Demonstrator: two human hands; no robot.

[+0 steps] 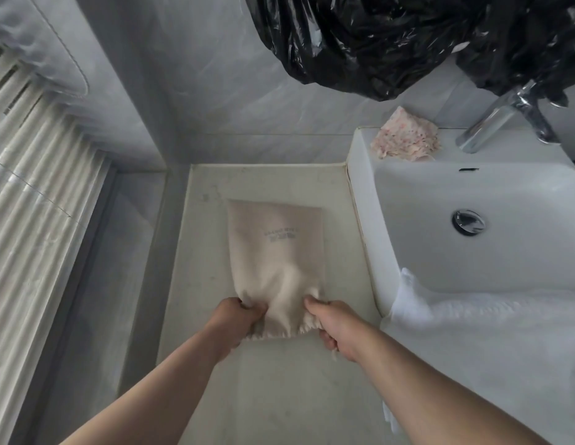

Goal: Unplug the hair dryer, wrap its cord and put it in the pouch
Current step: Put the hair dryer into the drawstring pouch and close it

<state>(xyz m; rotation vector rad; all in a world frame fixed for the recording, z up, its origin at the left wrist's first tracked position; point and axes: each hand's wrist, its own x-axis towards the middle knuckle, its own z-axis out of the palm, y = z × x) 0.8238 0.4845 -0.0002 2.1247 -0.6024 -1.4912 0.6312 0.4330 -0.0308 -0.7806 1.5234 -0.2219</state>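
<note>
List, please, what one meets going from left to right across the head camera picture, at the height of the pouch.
White blind → grey ledge → cream drawstring pouch on the countertop → white washbasin with its chrome drain.

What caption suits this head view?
Both hands grip the cream drawstring pouch's gathered mouth on the counter beside the sink.

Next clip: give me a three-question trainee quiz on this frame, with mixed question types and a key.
1. True or false: both hands grip the gathered mouth of the cream fabric drawstring pouch.
2. Which side of the pouch is the white ceramic sink on? A) left B) right
3. Fill in: the pouch lies on the pale ____.

Key: 1 true: left hand and right hand each pinch the near end. 2 B. 3 countertop.
</note>
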